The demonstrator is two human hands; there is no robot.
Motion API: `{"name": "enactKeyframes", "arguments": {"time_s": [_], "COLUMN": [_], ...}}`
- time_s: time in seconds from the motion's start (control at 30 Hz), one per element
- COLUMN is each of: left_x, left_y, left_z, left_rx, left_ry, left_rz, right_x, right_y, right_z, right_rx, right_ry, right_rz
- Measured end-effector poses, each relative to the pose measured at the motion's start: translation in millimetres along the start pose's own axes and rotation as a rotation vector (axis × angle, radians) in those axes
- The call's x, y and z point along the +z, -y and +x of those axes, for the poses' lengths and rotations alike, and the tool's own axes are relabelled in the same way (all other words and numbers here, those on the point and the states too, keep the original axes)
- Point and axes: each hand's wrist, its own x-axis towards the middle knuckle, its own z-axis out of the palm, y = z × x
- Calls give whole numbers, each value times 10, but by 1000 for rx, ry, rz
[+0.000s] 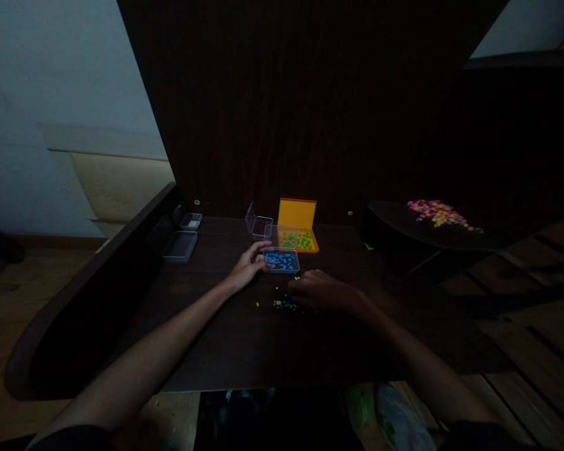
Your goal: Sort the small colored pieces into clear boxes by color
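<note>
My left hand (248, 266) grips the left end of a clear plastic box (289, 269), its thumb and fingers around the side. Small blue building-brick pieces (282, 258) lie inside it. Just in front of the box, my right hand (320, 289) is bent down over a loose scatter of tiny yellow and blue pieces (279, 303) on the dark table. Its fingers are curled together, and whatever they may hold is hidden. Behind the blue pieces stands an orange box (297, 214) with its lid up and green pieces (298, 239) in it.
A small clear box (262, 227) with dark reddish pieces stands behind my left hand. Two clear containers (181, 245) (191, 220) sit at the table's left side. A pile of pink, yellow and purple bits (439, 213) rests on a dark raised surface at right. A dark panel (286, 113) rises behind.
</note>
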Motion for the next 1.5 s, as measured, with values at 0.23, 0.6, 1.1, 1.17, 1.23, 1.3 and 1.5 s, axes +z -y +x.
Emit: {"name": "enactKeyframes", "arguments": {"time_s": [0.23,0.6,1.1,1.17,1.23,1.3,1.5], "left_x": [7,15,26,24,22,18,8], "left_y": [-1,-23,-57,-47,-34,-21,-3], "left_z": [-2,-3,-9,-4,1,6,9], "left_rx": [5,-4,-16,-13,-10,-9,-12], "left_ry": [-10,-2,-5,-9,-6,0,0], "left_rz": [12,-2,-8,-12,-13,-15,-23], "right_x": [18,-232,-358,-373,-385,-398,-468], "right_y": [-19,-88,-338,-336,-350,-373,-416], "right_z": [8,3,372,383,386,382,353], "right_rx": [-32,-23,212,216,202,188,156], "right_ry": [5,-32,-115,-108,-105,-109,-127], "right_rz": [22,174,-31,-26,-15,1,158]}}
